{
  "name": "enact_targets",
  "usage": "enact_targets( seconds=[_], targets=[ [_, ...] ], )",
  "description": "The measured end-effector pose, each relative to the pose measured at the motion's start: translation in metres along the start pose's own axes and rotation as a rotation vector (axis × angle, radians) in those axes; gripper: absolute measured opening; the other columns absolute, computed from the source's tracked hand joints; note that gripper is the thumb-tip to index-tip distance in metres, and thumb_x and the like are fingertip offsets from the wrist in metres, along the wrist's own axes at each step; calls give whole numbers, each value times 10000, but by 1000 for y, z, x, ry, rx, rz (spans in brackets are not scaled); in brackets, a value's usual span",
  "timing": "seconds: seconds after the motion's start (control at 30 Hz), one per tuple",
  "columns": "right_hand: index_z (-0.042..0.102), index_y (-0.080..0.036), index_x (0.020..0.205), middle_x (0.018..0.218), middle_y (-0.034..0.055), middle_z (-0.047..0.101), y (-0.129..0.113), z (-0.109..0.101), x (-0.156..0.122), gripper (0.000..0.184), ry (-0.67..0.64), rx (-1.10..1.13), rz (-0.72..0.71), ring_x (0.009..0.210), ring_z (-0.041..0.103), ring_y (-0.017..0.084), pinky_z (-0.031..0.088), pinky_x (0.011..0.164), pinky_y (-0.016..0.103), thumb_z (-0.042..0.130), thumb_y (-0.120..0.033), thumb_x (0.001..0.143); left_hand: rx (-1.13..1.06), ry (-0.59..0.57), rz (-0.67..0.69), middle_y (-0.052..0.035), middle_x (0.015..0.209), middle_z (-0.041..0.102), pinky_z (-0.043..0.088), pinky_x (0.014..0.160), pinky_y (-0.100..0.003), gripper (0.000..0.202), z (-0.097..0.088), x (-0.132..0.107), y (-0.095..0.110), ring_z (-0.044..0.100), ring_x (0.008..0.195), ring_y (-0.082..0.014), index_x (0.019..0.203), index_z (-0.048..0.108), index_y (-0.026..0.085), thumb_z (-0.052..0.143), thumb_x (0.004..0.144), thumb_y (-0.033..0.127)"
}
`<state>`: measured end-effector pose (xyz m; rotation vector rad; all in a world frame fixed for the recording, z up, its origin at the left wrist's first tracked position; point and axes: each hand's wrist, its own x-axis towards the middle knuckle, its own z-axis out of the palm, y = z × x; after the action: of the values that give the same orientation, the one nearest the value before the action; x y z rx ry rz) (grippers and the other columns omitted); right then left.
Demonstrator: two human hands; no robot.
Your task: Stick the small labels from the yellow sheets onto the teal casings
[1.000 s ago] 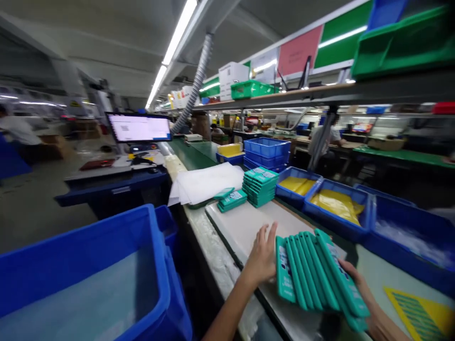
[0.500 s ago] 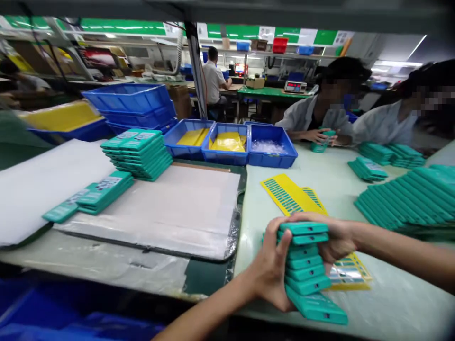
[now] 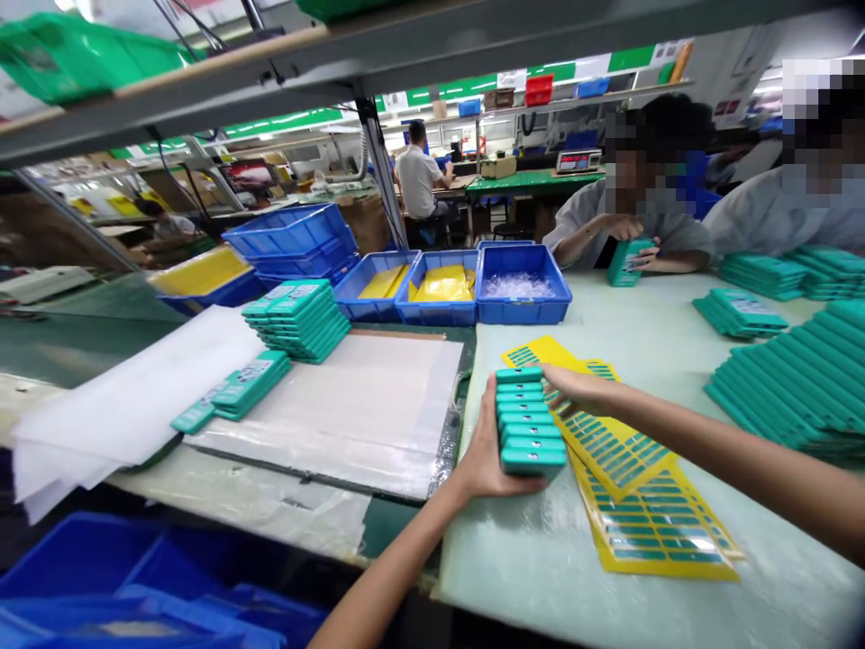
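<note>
A stack of several teal boxes (image 3: pixel 527 419) stands on the pale table (image 3: pixel 541 559) in front of me. My left hand (image 3: pixel 483 451) clasps its left side and bottom, thumb under the lowest box. My right hand (image 3: pixel 574 389) presses the stack's upper right side, fingers closed against it. The stack sits at the edge of yellow label sheets (image 3: pixel 641 496) that lie on the table to its right.
Left of the stack lie a plastic-covered mat (image 3: pixel 358 406), two more teal box stacks (image 3: pixel 297 320) and white foam sheets (image 3: pixel 135 397). Blue bins (image 3: pixel 520 311) stand behind. Rows of teal boxes (image 3: pixel 797 383) fill the right. Two seated people work opposite, one holding a box.
My view swung from the left of the line to the table. The fanned boxes are now squared into a neat stack standing on the table, further from me.
</note>
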<state>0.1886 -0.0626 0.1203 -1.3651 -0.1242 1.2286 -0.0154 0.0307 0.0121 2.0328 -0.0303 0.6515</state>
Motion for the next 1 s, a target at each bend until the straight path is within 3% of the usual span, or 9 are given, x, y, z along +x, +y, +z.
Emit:
enact_targets(
  seconds=[0.13, 0.27, 0.33, 0.53, 0.6, 0.67, 0.8, 0.9, 1.0],
  targets=[
    [797, -197, 1050, 1253, 95, 816, 28, 9, 0, 128, 5, 3, -263, 1484, 585, 338, 453, 1293, 548, 753, -297, 982, -30, 10, -76, -241, 1876, -61, 74, 1416, -712, 1734, -4, 4, -12, 24, 1744, -527, 1787, -127, 284, 1069, 583, 642],
    [733, -275, 1399, 1592, 50, 669, 78, 10, -23, 587, -36, 101, -451, 1605, 485, 294, 377, 1356, 466, 710, -677, 973, -245, 94, -144, -248, 1880, -33, 85, 1430, -667, 1808, 5, 6, -2, 52, 1750, -502, 1786, -125, 273, 1038, 501, 789],
    [629, -305, 1571, 1735, 27, 528, 102, 10, -36, 743, -22, 127, -556, 1667, 400, 283, 299, 1396, 474, 639, -764, 987, -342, 165, -128, -226, 1887, 1, 109, 1441, -622, 1764, 11, 10, 11, 65, 1754, -487, 1799, -38, 264, 1002, 499, 847],
    [387, -272, 1767, 1847, 45, 333, 130, 22, -44, 809, 123, -40, -766, 1714, 302, 311, 220, 1420, 536, 551, -669, 1082, -640, 194, -215, -153, 1879, 192, 315, 1410, -553, 1613, 19, 22, 54, 284, 1712, -463, 1811, 34, 251, 856, 621, 964],
    [383, -266, 1771, 1846, 46, 334, 129, 25, -42, 788, 156, -117, -813, 1720, 287, 311, 192, 1426, 532, 510, -662, 1101, -701, 210, -271, -121, 1860, 274, 302, 1419, -542, 1535, 15, 23, 63, 270, 1718, -454, 1813, 81, 252, 808, 671, 976],
    [410, -290, 1760, 1837, 39, 358, 130, 24, -45, 728, 198, -181, -840, 1715, 297, 321, 177, 1427, 556, 455, -644, 1126, -667, 250, -351, -72, 1857, 296, 263, 1436, -531, 1361, 11, 24, 70, 214, 1740, -434, 1808, 152, 276, 825, 774, 851],
    [430, -329, 1747, 1816, 57, 391, 149, 18, -67, 632, 343, -286, -979, 1688, 342, 370, 306, 1369, 654, 433, -543, 1152, -613, 188, -520, -54, 1816, 394, 418, 1354, -553, 1175, 5, 33, 81, 332, 1695, -439, 1801, 154, 301, 812, 831, 372],
    [423, -327, 1748, 1774, 102, 448, 167, 18, -84, 701, 376, -413, -1123, 1624, 449, 400, 467, 1280, 653, 634, -429, 1087, -618, 219, -560, -46, 1793, 434, 430, 1339, -535, 1125, 1, 42, 81, 395, 1663, -430, 1790, 190, 290, 745, 811, 301],
    [539, -331, 1660, 1617, 110, 626, 175, 22, -93, 668, 482, -511, -1185, 1474, 630, 351, 586, 1183, 583, 710, -194, 1030, -585, 259, -562, -33, 1791, 434, 347, 1387, -521, 1092, -1, 49, 73, 420, 1648, -415, 1769, 260, 282, 745, 792, 308]
  ],
)
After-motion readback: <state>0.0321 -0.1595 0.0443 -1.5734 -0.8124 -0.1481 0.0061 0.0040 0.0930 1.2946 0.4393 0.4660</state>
